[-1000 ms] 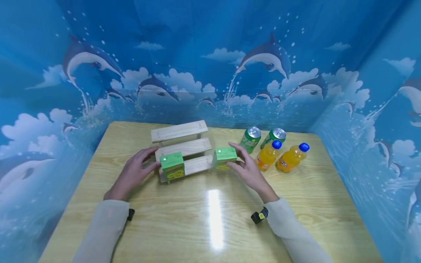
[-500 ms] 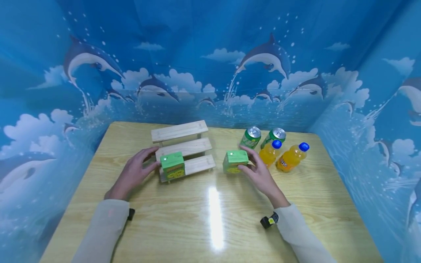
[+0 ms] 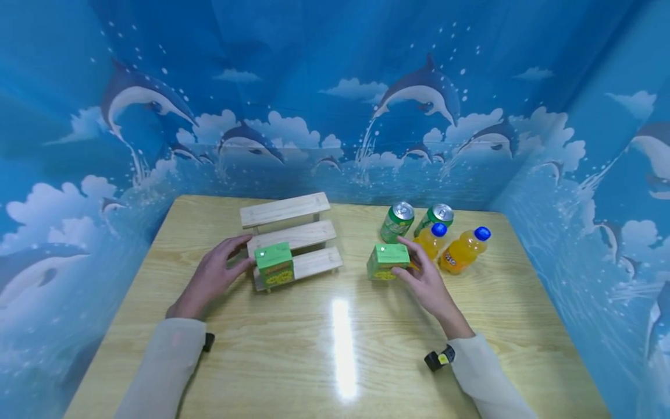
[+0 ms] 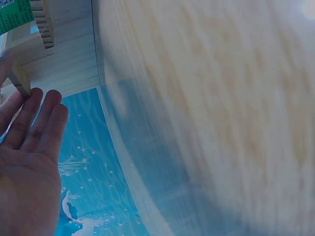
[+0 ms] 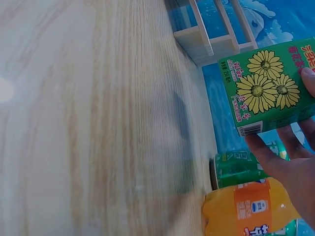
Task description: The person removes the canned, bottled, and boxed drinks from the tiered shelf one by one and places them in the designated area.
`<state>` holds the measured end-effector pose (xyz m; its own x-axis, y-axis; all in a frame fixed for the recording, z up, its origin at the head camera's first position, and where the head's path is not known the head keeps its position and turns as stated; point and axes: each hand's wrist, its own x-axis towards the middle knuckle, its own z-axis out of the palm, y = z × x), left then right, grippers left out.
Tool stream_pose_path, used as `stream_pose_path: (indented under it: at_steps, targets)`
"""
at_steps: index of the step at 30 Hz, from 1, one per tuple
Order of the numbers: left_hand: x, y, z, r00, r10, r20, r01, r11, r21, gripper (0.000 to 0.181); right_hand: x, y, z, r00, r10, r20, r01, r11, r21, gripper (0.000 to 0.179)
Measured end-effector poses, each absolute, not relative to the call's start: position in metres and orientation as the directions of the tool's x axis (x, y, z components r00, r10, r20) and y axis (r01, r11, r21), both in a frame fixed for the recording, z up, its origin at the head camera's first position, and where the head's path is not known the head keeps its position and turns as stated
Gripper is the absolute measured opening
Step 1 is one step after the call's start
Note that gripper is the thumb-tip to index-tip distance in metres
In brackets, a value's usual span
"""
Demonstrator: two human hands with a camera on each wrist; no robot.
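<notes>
In the head view my right hand (image 3: 426,282) holds a green drink carton (image 3: 388,262) between thumb and fingers. Yellow flowers cover the front of this carton (image 5: 266,88) in the right wrist view, where it hangs a little above the table. My left hand (image 3: 211,273) is at the left end of a three-step wooden shelf (image 3: 314,263); in the left wrist view its thumb and index finger pinch a plank end (image 4: 19,78), the other fingers nearly straight. A second green carton (image 3: 274,265) stands on the left part of the lowest step.
Two green soda cans (image 3: 398,221) stand behind two orange soda bottles (image 3: 463,250) with blue caps, right of the held carton. My right hand partly hides the nearer bottle. A dolphin-print backdrop (image 3: 314,87) surrounds the wooden table (image 3: 293,349) at the back and sides.
My right hand has carried the drink carton rightward and slightly nearer, away from the shelf's right end toward the bottles. The left hand, shelf and other carton have stayed put.
</notes>
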<state>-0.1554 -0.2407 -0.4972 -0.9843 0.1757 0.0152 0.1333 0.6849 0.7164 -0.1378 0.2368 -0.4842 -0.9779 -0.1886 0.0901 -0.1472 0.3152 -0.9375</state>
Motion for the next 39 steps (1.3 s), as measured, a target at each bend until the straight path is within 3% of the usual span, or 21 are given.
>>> stream_pose_path:
  at_steps: [39]
  targets:
    - [-0.154, -0.24, -0.499, -0.987, 0.162, 0.004, 0.114, 0.675, 0.729, 0.067, -0.104, 0.304, -0.493, -0.98, -0.065, 0.186, -0.197, 0.307, -0.931, 0.065]
